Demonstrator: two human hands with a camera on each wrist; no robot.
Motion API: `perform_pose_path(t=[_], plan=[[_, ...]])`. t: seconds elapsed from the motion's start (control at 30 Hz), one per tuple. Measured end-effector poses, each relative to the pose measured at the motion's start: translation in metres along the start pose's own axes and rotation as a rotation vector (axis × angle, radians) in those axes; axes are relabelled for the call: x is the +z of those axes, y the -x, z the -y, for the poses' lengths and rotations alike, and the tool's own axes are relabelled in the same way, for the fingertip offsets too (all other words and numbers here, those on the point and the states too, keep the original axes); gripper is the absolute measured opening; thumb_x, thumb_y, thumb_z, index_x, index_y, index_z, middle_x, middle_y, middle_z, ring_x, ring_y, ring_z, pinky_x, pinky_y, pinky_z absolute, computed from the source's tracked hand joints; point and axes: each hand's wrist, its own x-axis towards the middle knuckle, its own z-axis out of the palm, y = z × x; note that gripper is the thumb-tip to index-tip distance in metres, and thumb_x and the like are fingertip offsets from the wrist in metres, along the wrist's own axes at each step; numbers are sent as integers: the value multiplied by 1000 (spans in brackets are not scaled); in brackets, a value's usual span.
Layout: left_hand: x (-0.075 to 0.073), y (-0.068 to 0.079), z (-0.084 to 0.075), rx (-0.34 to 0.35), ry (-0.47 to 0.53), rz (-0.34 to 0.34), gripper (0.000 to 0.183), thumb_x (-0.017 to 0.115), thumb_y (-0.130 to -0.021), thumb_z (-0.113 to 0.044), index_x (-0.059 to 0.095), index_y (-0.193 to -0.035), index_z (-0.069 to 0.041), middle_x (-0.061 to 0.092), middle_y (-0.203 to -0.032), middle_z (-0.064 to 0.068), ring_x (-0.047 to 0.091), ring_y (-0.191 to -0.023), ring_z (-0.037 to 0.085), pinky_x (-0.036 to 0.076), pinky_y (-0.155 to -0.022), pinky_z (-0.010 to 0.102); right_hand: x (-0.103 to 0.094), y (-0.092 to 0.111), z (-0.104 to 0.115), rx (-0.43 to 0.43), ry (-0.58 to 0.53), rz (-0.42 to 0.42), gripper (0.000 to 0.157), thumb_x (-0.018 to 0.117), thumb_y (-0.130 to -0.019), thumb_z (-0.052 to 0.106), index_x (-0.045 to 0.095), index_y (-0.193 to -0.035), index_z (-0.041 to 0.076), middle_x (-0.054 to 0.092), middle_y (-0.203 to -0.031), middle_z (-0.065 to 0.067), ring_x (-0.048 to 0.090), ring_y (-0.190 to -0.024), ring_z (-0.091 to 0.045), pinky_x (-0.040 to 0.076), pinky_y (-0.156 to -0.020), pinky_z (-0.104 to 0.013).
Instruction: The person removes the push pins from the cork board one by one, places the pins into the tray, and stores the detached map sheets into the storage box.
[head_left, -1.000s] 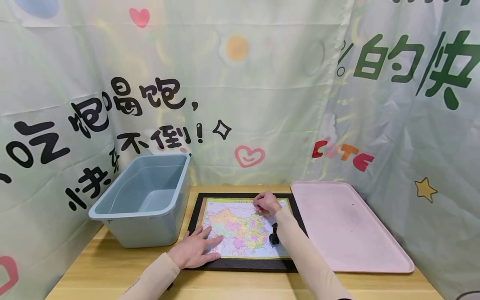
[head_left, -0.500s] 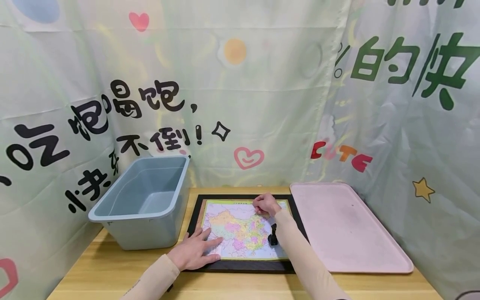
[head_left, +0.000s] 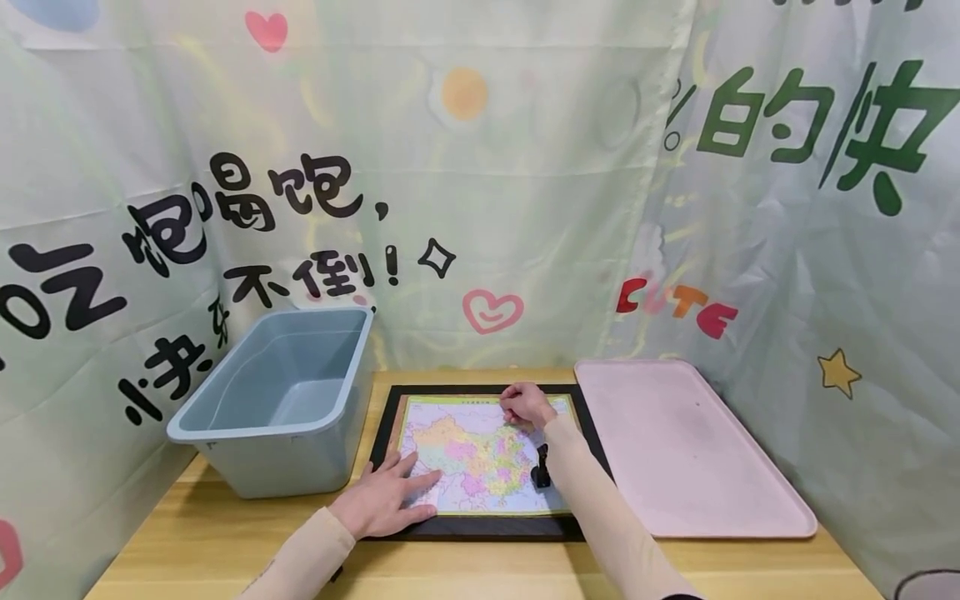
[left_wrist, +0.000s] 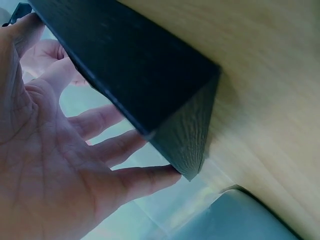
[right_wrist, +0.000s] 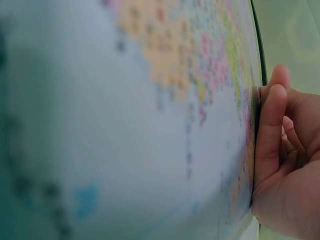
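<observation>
A colourful map [head_left: 457, 433] lies in a black frame [head_left: 517, 528] on the wooden table; brown backing shows along its left side. My left hand [head_left: 384, 500] rests on the lower left corner of the map and frame, fingers spread. From below, the left wrist view shows those fingers reaching over the frame's dark edge [left_wrist: 135, 60]. Near the map's top edge, right of its middle, is my right hand [head_left: 528, 406], fingers curled and fingertips right at the surface. In the right wrist view its fingers [right_wrist: 272, 125] bend close against the map; I cannot tell if they pinch anything.
A deep blue-grey plastic bin [head_left: 277, 467] stands left of the frame. To the right a flat pink tray [head_left: 697, 467] lies close beside the frame. Printed fabric [head_left: 480, 208] hangs behind the wooden table [head_left: 420, 571] and along both sides.
Both hands keep nearly the same places on the map. The whole head view shifts slightly left and up.
</observation>
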Motion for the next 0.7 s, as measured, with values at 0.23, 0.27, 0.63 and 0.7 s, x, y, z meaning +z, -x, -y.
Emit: perform_pose_path(t=[0.23, 0.27, 0.63, 0.7], plan=[[0, 1, 0, -4, -9, 2, 59, 44, -93, -68, 49, -144, -38, 36, -155, 17, 33, -141, 48, 29, -97, 78, 1, -1, -3, -14, 15, 1, 15, 57, -99, 10, 64, -107, -1, 58, -67, -5, 52, -54, -11, 47, -52, -22], [0, 1, 0, -6, -9, 1, 59, 44, -93, -67, 49, -144, -38, 37, -155, 17, 33, -141, 48, 29, -97, 78, 1, -1, -3, -20, 14, 6, 15, 57, -100, 10, 64, -106, -1, 57, -67, -5, 52, -54, -11, 47, -52, -22], [-1, 1, -1, -6, -8, 2, 60, 44, -93, -68, 49, -144, -37, 37, -155, 17, 33, -140, 49, 29, -97, 78, 1, 1, -2, -30, 15, 20, 16, 57, -99, 10, 65, -108, -2, 57, -65, -4, 53, -54, -11, 49, -53, -23], [0, 1, -2, -5, -4, -2, 59, 45, -93, -67, 50, -144, -37, 37, -155, 17, 33, -140, 49, 29, -97, 78, 0, 1, -2, -25, 18, 13, 16, 57, -99, 10, 66, -107, -2, 58, -65, -5, 53, -53, -11, 49, -53, -23]])
